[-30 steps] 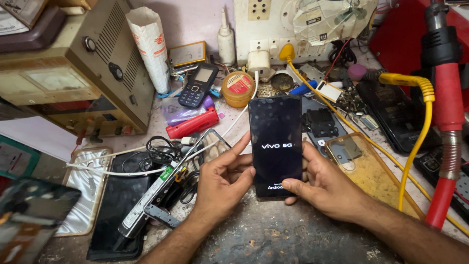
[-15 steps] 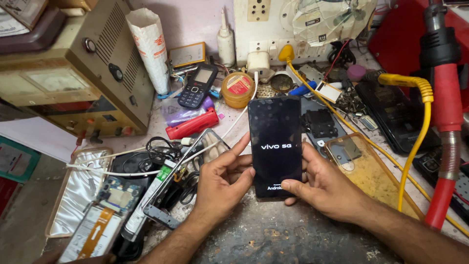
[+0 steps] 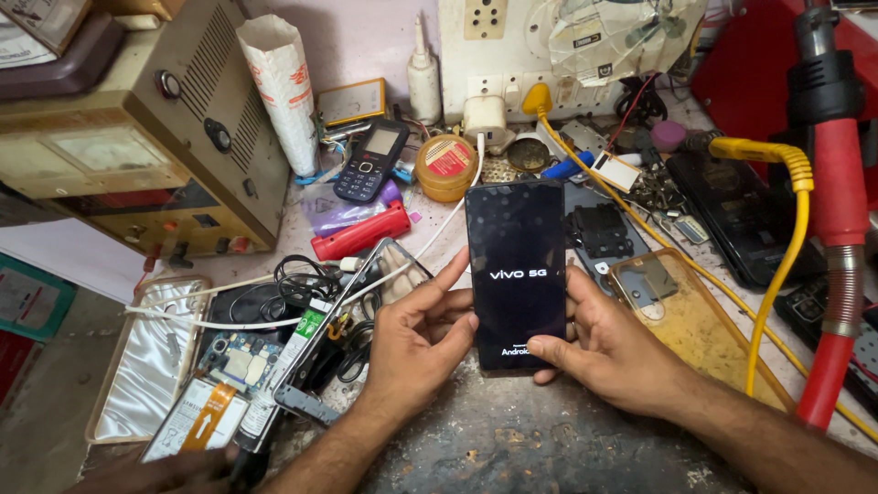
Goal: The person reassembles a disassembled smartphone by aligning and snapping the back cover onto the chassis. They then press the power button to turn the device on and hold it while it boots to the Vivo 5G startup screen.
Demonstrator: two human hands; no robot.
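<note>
I hold a black smartphone [image 3: 518, 267] upright in the middle of the head view, its dark screen showing white boot text. My left hand [image 3: 413, 340] grips its lower left edge with fingers curled along the side. My right hand [image 3: 611, 346] holds the lower right edge, the thumb lying over the bottom of the screen. The phone is lifted a little above the rough grey bench [image 3: 512, 448].
An opened phone with bare circuit board [image 3: 240, 380] lies left, where another person's hand [image 3: 160, 471] shows at the bottom edge. A yellowed clear case [image 3: 700, 320], red lighter [image 3: 361, 233], keypad phone [image 3: 370, 160], round tin [image 3: 445, 167], yellow cable [image 3: 794, 229], red hot-air tool [image 3: 837, 274] and beige power unit [image 3: 137, 146] surround me.
My hands and the phone have stayed put. At the lower left a dark phone was taken away, baring the opened phone with its circuit board, and another person's hand shows there now.
</note>
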